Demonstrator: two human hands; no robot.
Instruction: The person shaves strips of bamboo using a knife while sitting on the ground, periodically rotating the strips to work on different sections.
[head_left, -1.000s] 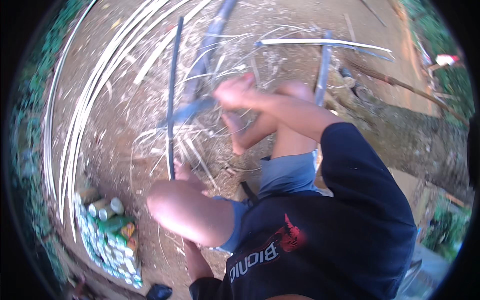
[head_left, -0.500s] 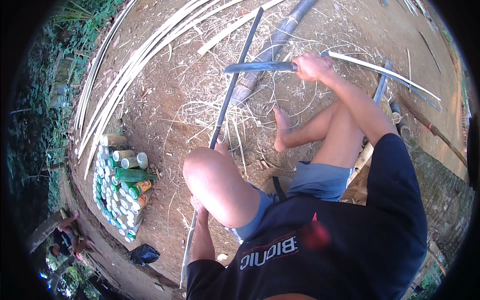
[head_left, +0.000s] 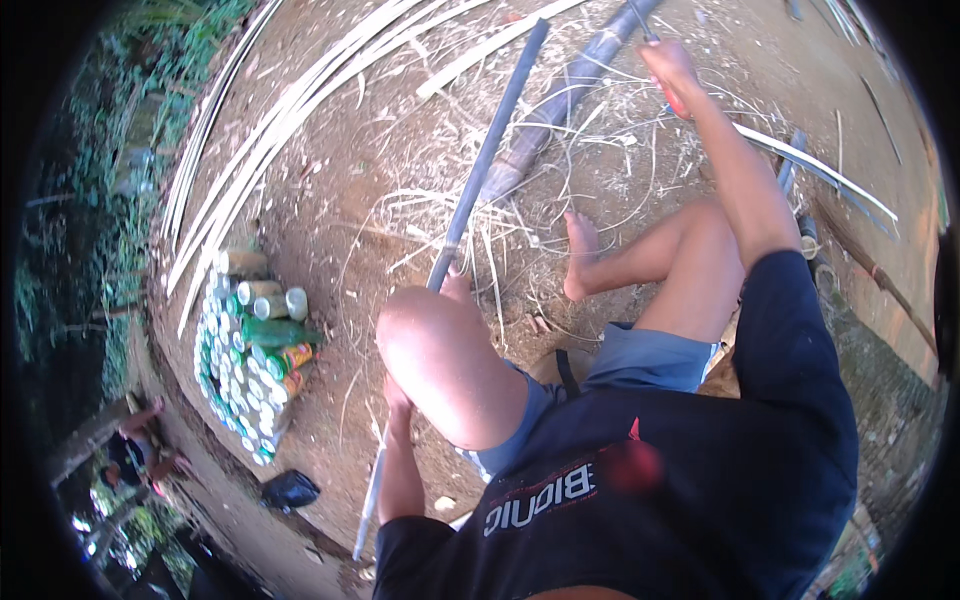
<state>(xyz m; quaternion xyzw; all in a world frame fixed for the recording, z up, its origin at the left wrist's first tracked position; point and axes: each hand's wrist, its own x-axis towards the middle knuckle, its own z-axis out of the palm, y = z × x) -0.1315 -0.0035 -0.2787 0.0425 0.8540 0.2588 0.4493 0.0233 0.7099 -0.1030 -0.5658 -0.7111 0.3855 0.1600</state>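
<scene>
My right hand (head_left: 672,68) is closed round the red handle of a machete (head_left: 646,22), raised at the far right with its dark blade pointing away from me. A long split bamboo strip (head_left: 487,150), dark on its upper face, slants from the far middle down to my bent left knee and passes beneath it. Beside that knee my left hand (head_left: 397,392) grips the strip's near part, its fingers partly hidden by the leg. The strip's pale near end (head_left: 368,505) sticks out beyond my left forearm. The machete is apart from the strip.
A thick bamboo pole (head_left: 580,85) lies ahead among curly shavings (head_left: 520,225). Long pale strips (head_left: 290,115) spread at the far left. Cans and bottles (head_left: 250,365) are heaped at left, near a black plastic bag (head_left: 290,490). Another person (head_left: 135,455) is at the lower left.
My right hand has swung the machete away and to the right, its blade turning from pointing left to pointing away. The left hand keeps its grip; the strip's visible face has turned somewhat.
</scene>
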